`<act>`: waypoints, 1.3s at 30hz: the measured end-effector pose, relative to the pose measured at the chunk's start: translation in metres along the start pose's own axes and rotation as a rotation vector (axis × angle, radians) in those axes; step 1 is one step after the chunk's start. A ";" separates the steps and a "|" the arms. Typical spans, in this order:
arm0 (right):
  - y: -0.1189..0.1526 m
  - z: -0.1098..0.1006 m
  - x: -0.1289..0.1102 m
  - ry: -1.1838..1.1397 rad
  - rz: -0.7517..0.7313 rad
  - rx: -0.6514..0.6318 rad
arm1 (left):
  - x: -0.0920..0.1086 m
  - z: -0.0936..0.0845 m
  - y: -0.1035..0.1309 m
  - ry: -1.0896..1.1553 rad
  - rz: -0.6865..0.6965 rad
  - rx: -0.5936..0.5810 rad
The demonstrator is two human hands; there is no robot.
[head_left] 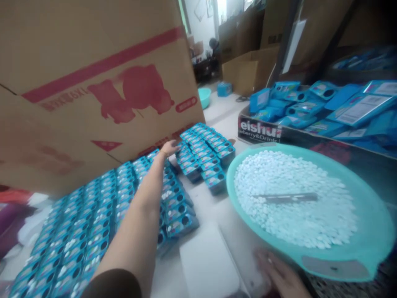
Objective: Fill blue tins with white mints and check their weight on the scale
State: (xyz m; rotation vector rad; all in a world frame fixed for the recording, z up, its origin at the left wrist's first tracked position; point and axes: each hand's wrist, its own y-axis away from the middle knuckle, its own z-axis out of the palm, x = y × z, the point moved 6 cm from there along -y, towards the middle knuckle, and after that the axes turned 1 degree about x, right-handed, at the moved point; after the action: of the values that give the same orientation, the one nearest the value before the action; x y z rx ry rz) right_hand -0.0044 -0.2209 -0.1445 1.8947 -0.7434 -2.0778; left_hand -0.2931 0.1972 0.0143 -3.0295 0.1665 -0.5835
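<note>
My left hand [170, 147] reaches far across rows of small blue boxes [105, 211], at the gap beside a second group of blue boxes [203, 155]. Its fingers are small and blurred, so their grip is unclear. White pellets lie on many of the nearer boxes. My right hand [279, 273] is low at the right, below the rim of a turquoise basin [369, 207], fingers stretched out and smeared by motion. White pellets [288, 174] fill much of the basin, and a flat grey strip [288, 198] lies on them.
A large cardboard carton [93, 111] walls off the back left. Behind the basin stands a dark tray [260, 134] heaped with blue boxes [310, 105]. A white box-like block [209, 260] sits near the front. Farther back are an open carton [242, 72] and a small turquoise bowl [204, 97].
</note>
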 end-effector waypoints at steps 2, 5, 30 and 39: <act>0.000 0.001 0.004 -0.010 -0.002 -0.035 | 0.015 -0.020 0.030 0.000 0.039 0.024; 0.001 0.001 0.004 0.017 -0.024 -0.055 | 0.055 -0.049 0.115 0.010 0.303 0.032; 0.044 -0.004 -0.002 -0.423 0.206 -0.259 | 0.143 -0.006 0.377 -0.323 0.588 -0.104; 0.069 0.000 -0.006 -0.377 0.302 -0.352 | 0.131 -0.009 0.385 -0.155 0.513 -0.031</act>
State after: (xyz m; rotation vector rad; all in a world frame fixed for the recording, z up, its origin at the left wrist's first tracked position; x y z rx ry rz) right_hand -0.0145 -0.2762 -0.1037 1.1483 -0.6357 -2.2104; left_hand -0.2121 -0.2002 0.0432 -2.8604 0.9109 -0.3014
